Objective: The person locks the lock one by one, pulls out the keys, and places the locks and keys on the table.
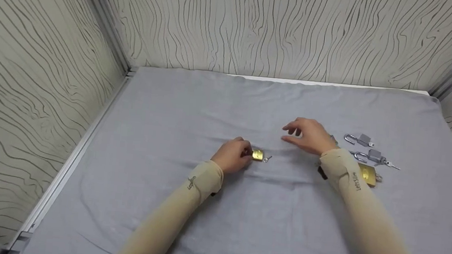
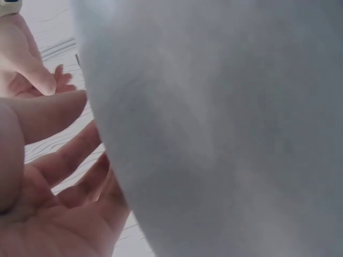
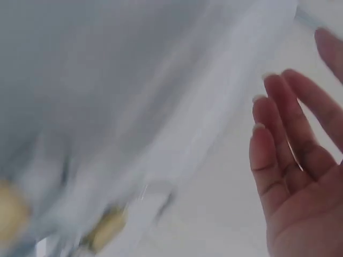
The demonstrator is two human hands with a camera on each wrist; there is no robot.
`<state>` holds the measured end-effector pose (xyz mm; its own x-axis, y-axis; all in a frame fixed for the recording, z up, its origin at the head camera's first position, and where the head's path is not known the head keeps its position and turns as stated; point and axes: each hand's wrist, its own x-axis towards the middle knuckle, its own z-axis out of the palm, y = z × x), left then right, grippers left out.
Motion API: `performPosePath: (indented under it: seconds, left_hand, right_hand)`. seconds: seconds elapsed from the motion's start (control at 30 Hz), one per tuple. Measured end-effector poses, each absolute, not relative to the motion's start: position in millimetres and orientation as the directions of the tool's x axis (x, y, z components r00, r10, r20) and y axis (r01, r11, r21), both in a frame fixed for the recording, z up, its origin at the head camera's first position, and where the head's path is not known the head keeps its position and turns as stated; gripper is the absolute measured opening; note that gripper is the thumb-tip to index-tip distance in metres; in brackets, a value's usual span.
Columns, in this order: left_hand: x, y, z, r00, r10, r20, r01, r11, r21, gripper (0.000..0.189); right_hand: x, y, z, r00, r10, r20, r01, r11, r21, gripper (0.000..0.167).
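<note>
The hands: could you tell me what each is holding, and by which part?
The left hand touches the brass padlock at its left end; the grip is unclear. The right hand holds nothing.

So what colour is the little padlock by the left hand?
Gold, like brass. The padlock shows best in the head view.

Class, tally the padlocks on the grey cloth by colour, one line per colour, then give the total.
Brass padlocks: 2, one by the left hand at, one beside the right sleeve
Silver padlocks: 2, at and
Total: 4
</note>
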<state>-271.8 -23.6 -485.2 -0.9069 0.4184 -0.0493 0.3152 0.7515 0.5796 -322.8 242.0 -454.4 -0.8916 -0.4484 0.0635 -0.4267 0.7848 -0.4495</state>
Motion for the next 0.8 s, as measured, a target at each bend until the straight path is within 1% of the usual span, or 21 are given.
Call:
performPosePath:
  seconds: [0.2, 0.37, 0.43, 0.53, 0.63, 0.8]
  left_hand:
    - [-273, -23, -485, -0.910, 0.413, -0.038, 0.314, 0.747, 0.586, 0.016]
    - [-273, -24, -485, -0.910, 0.413, -0.046, 0.311, 0.750, 0.583, 0.016]
    - [-273, -24, -485, -0.910, 0.413, -0.048, 0.309, 0.748, 0.588, 0.016]
    - [-274, -24, -486, -0.908, 0.417, -0.045, 0.310, 0.741, 0.596, 0.016]
    - [-273, -23, -486, -0.907, 0.418, -0.041, 0.312, 0.736, 0.601, 0.015]
    - [-271, -24, -486, -0.906, 0.422, -0.038, 0.319, 0.738, 0.595, 0.015]
  right_hand:
    - [-331, 294, -443, -0.953, -0.294, 0.073, -0.297, 0.861, -0.413, 0.040]
    - [-332, 319, -452, -0.974, -0.224, -0.027, -0.195, 0.894, -0.403, 0.053]
    - [-332, 324, -456, -0.975, -0.211, -0.063, -0.170, 0.902, -0.396, 0.055]
    - [-333, 326, -461, -0.977, -0.196, -0.082, -0.148, 0.906, -0.396, 0.051]
    - [-334, 325, -465, -0.980, -0.187, -0.071, -0.145, 0.909, -0.390, 0.046]
    - [-331, 322, -468, -0.981, -0.186, -0.060, -0.149, 0.910, -0.388, 0.043]
